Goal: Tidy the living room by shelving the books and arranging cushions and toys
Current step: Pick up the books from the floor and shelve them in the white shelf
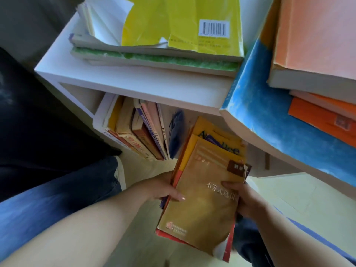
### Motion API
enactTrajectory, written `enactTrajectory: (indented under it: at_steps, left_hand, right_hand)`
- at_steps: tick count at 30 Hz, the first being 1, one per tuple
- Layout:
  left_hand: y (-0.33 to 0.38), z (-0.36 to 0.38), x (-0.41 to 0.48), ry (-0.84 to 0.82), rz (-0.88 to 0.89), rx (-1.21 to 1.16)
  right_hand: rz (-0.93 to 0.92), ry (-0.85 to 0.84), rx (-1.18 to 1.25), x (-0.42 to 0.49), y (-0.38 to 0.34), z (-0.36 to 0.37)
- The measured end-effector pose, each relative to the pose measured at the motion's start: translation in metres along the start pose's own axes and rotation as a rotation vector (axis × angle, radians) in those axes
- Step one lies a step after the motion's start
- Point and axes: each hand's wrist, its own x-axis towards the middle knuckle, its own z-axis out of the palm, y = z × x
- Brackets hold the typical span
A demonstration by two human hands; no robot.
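Both our hands grip a stack of paperbacks: left hand at its 9 o'clock edge, right hand at 3 o'clock, below the white shelf, shelved books at 11 o'clock.

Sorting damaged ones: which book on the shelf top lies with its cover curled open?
The yellow book topping the left stack; its cover folds back, baring white pages.

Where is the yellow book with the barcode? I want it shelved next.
The yellow book lies flat on top of the white shelf, upper middle, above a green-edged book.
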Motion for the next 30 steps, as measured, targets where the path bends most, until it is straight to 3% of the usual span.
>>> enactTrajectory:
  at_steps: [4, 12, 19, 23, 30]
  left_hand:
    - [-0.004, 0.0, -0.01, 0.1, -0.02, 0.023]
    - [0.013, 0.004, -0.017, 0.132, -0.05, 0.166]
    - [0.012, 0.009, -0.014, 0.458, 0.03, 0.013]
    - [0.004, 0.016, -0.011, 0.648, 0.148, -0.082]
    - [-0.011, 0.036, -0.008, 0.654, 0.147, -0.058]
  right_hand:
    - [-0.018, -0.111, 0.019, -0.003, -0.007, 0.007]
    - [-0.076, -0.192, 0.025, -0.011, -0.014, 0.002]
    - [-0.294, -0.103, -0.051, -0.016, -0.024, 0.015]
    - [-0.424, -0.097, -0.214, -0.024, -0.018, 0.015]
    - [-0.267, 0.061, -0.388, -0.023, 0.011, -0.004]
